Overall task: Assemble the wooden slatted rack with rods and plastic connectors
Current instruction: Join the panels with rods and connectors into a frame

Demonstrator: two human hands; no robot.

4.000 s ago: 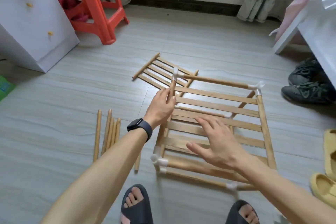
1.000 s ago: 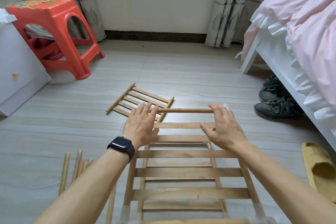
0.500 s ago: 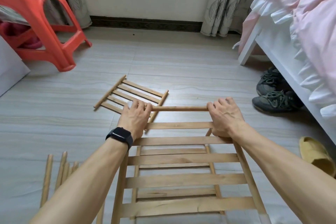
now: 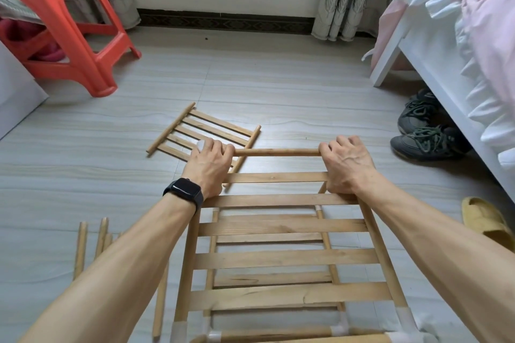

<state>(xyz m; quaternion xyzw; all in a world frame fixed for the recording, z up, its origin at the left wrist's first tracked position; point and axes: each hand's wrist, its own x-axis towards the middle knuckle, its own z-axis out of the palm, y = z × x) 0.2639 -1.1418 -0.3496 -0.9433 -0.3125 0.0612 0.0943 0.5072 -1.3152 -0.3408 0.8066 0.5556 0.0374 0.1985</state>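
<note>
Nearest the camera, white connectors (image 4: 404,318) join the near corners of the rack (image 4: 281,258), which stands on the floor (image 4: 278,86) with one slatted tier above another. Loose rods (image 4: 80,248) lie on the floor to the left of the rack, partly hidden by the left forearm, and one more lies close beside the rack's left rail. A black watch (image 4: 184,191) sits on the left wrist. At the far edge of the rack, both hands are clamped on the cross rod (image 4: 276,152). The left hand (image 4: 208,166) has its fingers curled over the rod's left end, where a bit of white plastic shows past the knuckles. The right hand (image 4: 347,166) grips the right end likewise, its heel over the rack's far right corner. The rod runs level between the two hands, just beyond the farthest slat. A spare panel (image 4: 207,127) lies flat on the floor just behind the left hand, which hides part of it. Farther off, a red stool (image 4: 69,22) stands at left. Dark shoes (image 4: 423,133) and a yellow slipper (image 4: 486,221) lie at right beside the bed (image 4: 434,69).
</note>
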